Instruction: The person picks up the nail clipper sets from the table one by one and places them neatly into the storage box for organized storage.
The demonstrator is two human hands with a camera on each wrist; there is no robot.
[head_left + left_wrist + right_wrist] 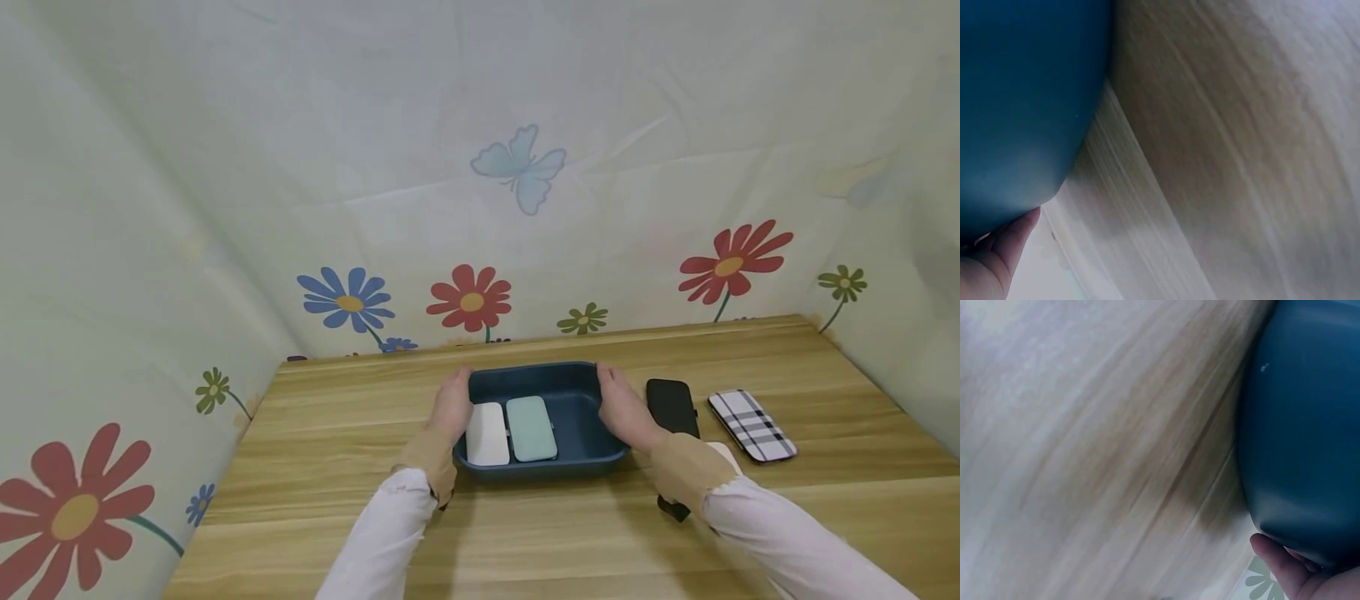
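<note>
A dark blue rectangular tray (577,417) with rounded corners is held at both ends. My left hand (452,406) grips its left end, and my right hand (626,410) grips the right end. Inside the tray, a flat white case (487,435) lies at the left, beside a flat mint-green case (532,428) with a small clasp. The tray's right half shows bare bottom. Each wrist view has the tray's smooth outer side (1022,112) close up, with fingers (1279,559) at its edge. Whether the tray touches the tabletop is unclear.
Right of the tray on the wooden table (322,492) lie a black case (671,404) and a plaid case (752,425). Under my right forearm, another white case (724,454) and a black piece (674,509) are mostly hidden. Flower-printed curtain (637,208) surrounds the table.
</note>
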